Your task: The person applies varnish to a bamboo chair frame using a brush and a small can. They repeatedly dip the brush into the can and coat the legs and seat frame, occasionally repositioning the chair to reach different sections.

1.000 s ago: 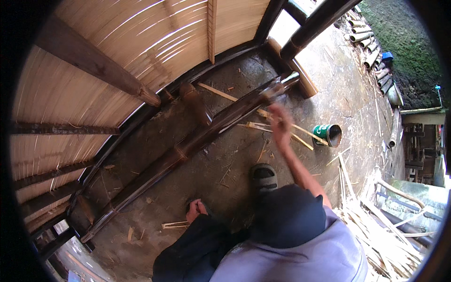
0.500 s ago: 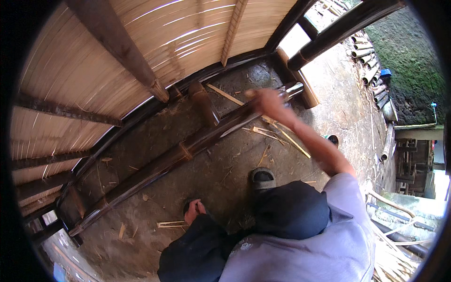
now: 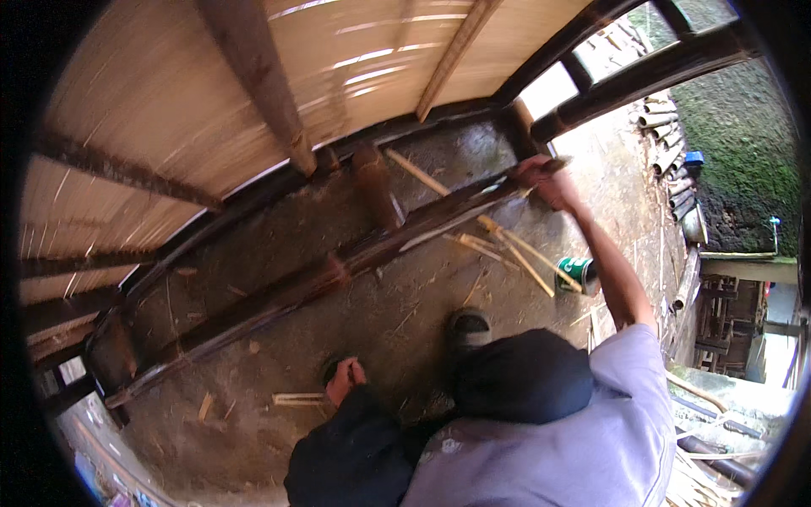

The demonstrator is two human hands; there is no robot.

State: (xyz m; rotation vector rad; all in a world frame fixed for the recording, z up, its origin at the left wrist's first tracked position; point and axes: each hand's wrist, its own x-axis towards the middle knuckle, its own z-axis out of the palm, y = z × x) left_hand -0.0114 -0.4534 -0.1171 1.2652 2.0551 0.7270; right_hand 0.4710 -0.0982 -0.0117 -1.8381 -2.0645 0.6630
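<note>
A long dark bamboo pole [image 3: 279, 297] crosses the view from lower left to upper right, low over the floor. My right hand [image 3: 549, 183] is at its right end, blurred, with the fingers curled; a small brown piece shows at the hand, its kind unclear. What looks like my left hand [image 3: 345, 382] is low beside my left knee, in front of a dark shoe. Its fingers are bent together, and anything in them is too small to tell. A short bamboo crosspiece [image 3: 374, 186] stands between the pole and the slatted panel [image 3: 380, 63] behind.
Split bamboo strips [image 3: 517, 253] lie on the floor below the pole's right part. A green can [image 3: 574, 274] stands near my right forearm. Dark beams [image 3: 642, 80] cross at upper right. Cut bamboo tubes [image 3: 663, 127] are stacked by a mossy wall [image 3: 735, 160].
My right hand has moved right along the pole to its end. The view has shifted slightly, and the green can shows more fully beside my forearm. The left hand stays put.
</note>
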